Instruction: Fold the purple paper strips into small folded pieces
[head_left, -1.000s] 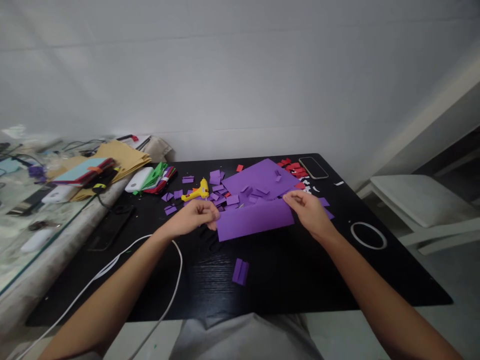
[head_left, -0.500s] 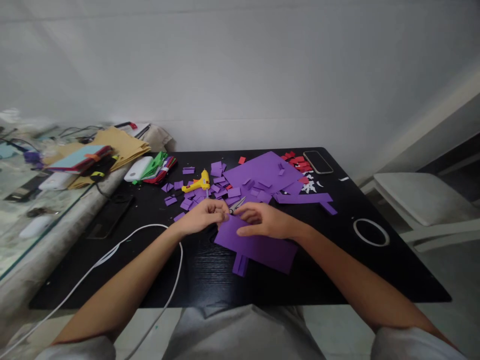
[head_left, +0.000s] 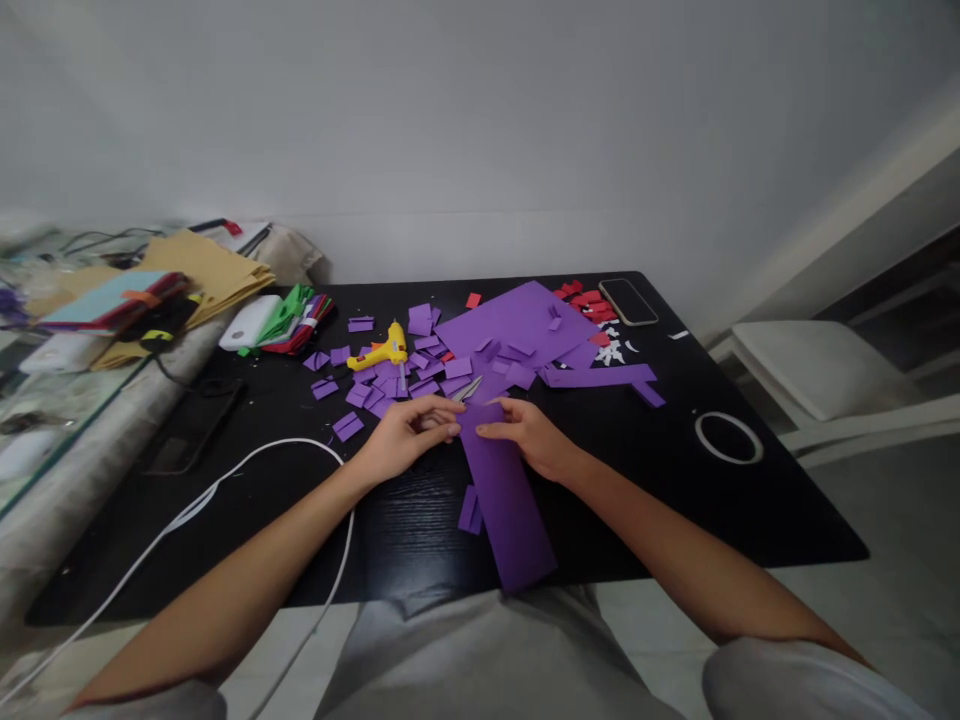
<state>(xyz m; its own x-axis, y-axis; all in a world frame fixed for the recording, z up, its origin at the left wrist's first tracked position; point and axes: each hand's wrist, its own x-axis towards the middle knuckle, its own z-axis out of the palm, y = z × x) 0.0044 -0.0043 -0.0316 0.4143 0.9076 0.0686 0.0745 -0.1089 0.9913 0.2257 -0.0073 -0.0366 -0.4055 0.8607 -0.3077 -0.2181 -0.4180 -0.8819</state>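
Observation:
A long purple paper strip (head_left: 510, 510) hangs toward me, its far end between my two hands. My left hand (head_left: 420, 430) pinches that end at its left corner. On the right side of the same end, my right hand (head_left: 529, 432) grips with thumb and fingers. Just beyond my fingertips lie scissors (head_left: 469, 390), blades pointing away and handles hidden by my hand. A small folded purple piece (head_left: 470, 510) rests on the table, beside the strip's left edge.
Many purple pieces, a yellow glue gun (head_left: 381, 348) and a large purple sheet (head_left: 517, 320) lie behind my hands. A phone (head_left: 628, 301), red scraps (head_left: 589, 302) and a white ring (head_left: 729, 438) are at right. A white cable (head_left: 285, 443) loops at left.
The purple strip has turned from lying crosswise between my spread hands to pointing lengthwise toward me. My right hand has moved left, close to my left hand, and now grips the far end.

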